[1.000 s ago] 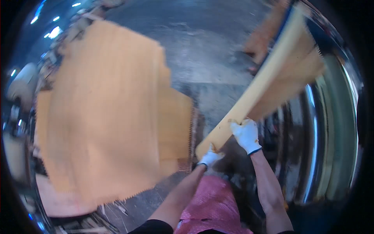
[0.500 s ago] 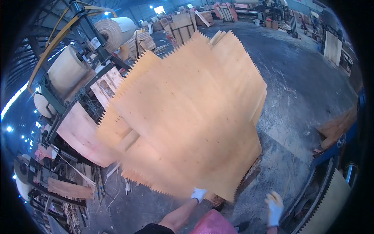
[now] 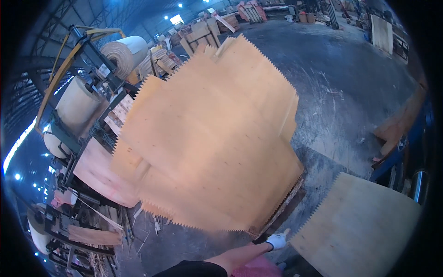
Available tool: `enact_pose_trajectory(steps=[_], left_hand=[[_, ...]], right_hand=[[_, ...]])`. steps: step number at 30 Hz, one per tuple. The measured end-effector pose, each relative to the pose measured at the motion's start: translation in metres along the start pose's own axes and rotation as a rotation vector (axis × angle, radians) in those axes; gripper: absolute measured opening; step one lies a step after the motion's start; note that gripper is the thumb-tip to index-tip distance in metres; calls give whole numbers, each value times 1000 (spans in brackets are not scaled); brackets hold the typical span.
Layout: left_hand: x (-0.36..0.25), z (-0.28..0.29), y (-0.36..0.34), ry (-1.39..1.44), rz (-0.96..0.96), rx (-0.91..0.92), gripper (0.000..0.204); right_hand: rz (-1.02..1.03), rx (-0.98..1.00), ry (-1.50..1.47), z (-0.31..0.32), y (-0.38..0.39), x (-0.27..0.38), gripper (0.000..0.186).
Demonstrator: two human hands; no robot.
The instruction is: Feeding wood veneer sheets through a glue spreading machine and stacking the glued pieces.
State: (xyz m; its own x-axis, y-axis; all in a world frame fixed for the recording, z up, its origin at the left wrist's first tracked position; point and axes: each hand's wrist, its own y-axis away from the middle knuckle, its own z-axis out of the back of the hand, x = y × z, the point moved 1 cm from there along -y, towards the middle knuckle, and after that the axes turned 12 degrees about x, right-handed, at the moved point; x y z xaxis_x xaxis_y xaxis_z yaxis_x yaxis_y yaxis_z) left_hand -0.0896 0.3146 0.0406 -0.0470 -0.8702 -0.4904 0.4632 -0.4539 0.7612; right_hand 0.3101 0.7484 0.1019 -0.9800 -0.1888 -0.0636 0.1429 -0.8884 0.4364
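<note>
Tan wood: stack of broad, thin, sawtooth-edged tan sheets (image 3: 212, 134) mid-view, layers askew, grain faint, small dark flecks.
Loose sheet: single pale-tan wood sheet (image 3: 362, 224) at lower right, well right of the stack's middle, toothed along its upper-left edge; lower end cut off by the frame.
Left hand: white-gloved left hand (image 3: 278, 241) just beside that sheet's left corner; cannot tell if it touches or grips.
Right hand: out of sight; cannot tell its hold.
Pink garment: glossy pink garment (image 3: 258, 268), partly behind the forearm.
Roll: thick pale roll (image 3: 131, 50), ringed end, upper left.
Hard to read: far background, small and dim.
</note>
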Motion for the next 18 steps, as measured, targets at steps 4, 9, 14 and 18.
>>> enact_pose_trajectory(steps=[4, 9, 14, 18], left_hand=[[-68, -26, -8, -1, -83, 116, 78], [-98, -12, -1, -156, -261, 178, 96], [-91, 18, -4, -58, -221, -149, 50], [33, 111, 19, -51, -292, -841, 46]], right_hand=[[438, 31, 1240, -84, -22, -2, 71], [517, 15, -480, -55, 67, 120, 44], [1097, 36, -715, 100, 164, 381, 23], [1339, 497, -656, 141, 302, 566, 43]])
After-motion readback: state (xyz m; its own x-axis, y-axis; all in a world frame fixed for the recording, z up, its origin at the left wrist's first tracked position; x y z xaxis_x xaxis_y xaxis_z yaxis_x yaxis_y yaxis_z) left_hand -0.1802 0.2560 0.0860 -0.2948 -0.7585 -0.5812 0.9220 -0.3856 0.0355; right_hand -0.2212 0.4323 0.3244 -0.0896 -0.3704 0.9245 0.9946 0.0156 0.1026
